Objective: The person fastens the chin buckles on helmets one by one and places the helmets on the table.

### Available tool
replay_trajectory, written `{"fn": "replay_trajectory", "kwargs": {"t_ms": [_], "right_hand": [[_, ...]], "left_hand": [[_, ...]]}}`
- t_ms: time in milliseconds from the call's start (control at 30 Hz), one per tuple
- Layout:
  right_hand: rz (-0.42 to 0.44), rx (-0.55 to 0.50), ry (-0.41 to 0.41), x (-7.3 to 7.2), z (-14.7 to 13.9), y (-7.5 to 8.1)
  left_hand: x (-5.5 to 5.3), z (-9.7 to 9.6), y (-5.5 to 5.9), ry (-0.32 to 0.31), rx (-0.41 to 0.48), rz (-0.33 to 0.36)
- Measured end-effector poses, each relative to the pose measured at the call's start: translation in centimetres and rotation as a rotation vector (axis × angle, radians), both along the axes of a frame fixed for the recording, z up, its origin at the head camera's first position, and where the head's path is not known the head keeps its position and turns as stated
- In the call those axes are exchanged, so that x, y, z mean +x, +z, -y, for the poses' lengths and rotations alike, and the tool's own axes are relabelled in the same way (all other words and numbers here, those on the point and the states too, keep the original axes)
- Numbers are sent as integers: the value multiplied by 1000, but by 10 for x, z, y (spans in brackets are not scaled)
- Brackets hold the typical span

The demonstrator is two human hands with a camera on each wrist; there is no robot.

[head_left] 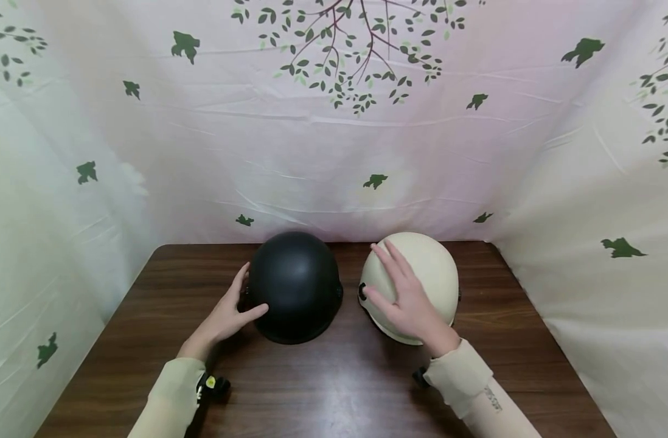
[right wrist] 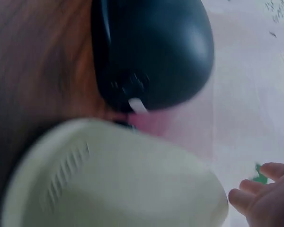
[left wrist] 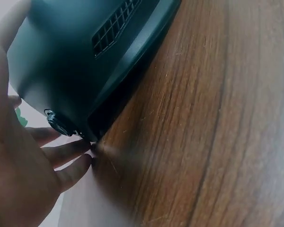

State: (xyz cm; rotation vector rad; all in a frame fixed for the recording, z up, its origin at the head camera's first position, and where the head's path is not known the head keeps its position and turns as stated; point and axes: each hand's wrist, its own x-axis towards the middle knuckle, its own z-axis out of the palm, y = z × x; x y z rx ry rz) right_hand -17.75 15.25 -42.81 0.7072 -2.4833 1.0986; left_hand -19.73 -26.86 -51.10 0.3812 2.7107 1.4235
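Note:
A black helmet (head_left: pixel 294 287) rests dome up on the table, left of a cream helmet (head_left: pixel 429 274). At the black helmet's left side is my left hand (head_left: pixel 224 316), its thumb spread over the front of the shell. In the left wrist view, the fingers (left wrist: pixel 66 153) reach around the helmet's side near a round black fitting (left wrist: pixel 60 123) and its lower rim. Over the cream helmet, my right hand (head_left: pixel 402 301) is spread with the fingers extended. The right wrist view shows its fingertips (right wrist: pixel 241 198) right beside the cream shell (right wrist: pixel 132 184).
Both helmets stand near the back edge of the dark wooden table (head_left: pixel 334 383), with a narrow gap between them. A pale cloth (head_left: pixel 312 152) printed with leaves and birds hangs behind and along both sides. Dark straps or devices (head_left: pixel 216 386) sit at my wrists.

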Motion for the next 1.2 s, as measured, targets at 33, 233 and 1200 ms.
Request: {"fn": "replay_trajectory", "kwargs": {"t_ms": [33,233,1200], "right_hand": [[30,15,15,0,5,-2],[218,64,83,-4,32,-15],[400,48,135,-16,74,-58]], "left_hand": [[1,0,0,-6,0,7],[2,0,1,-23,1,32],[1,0,0,-36,28,81]]}}
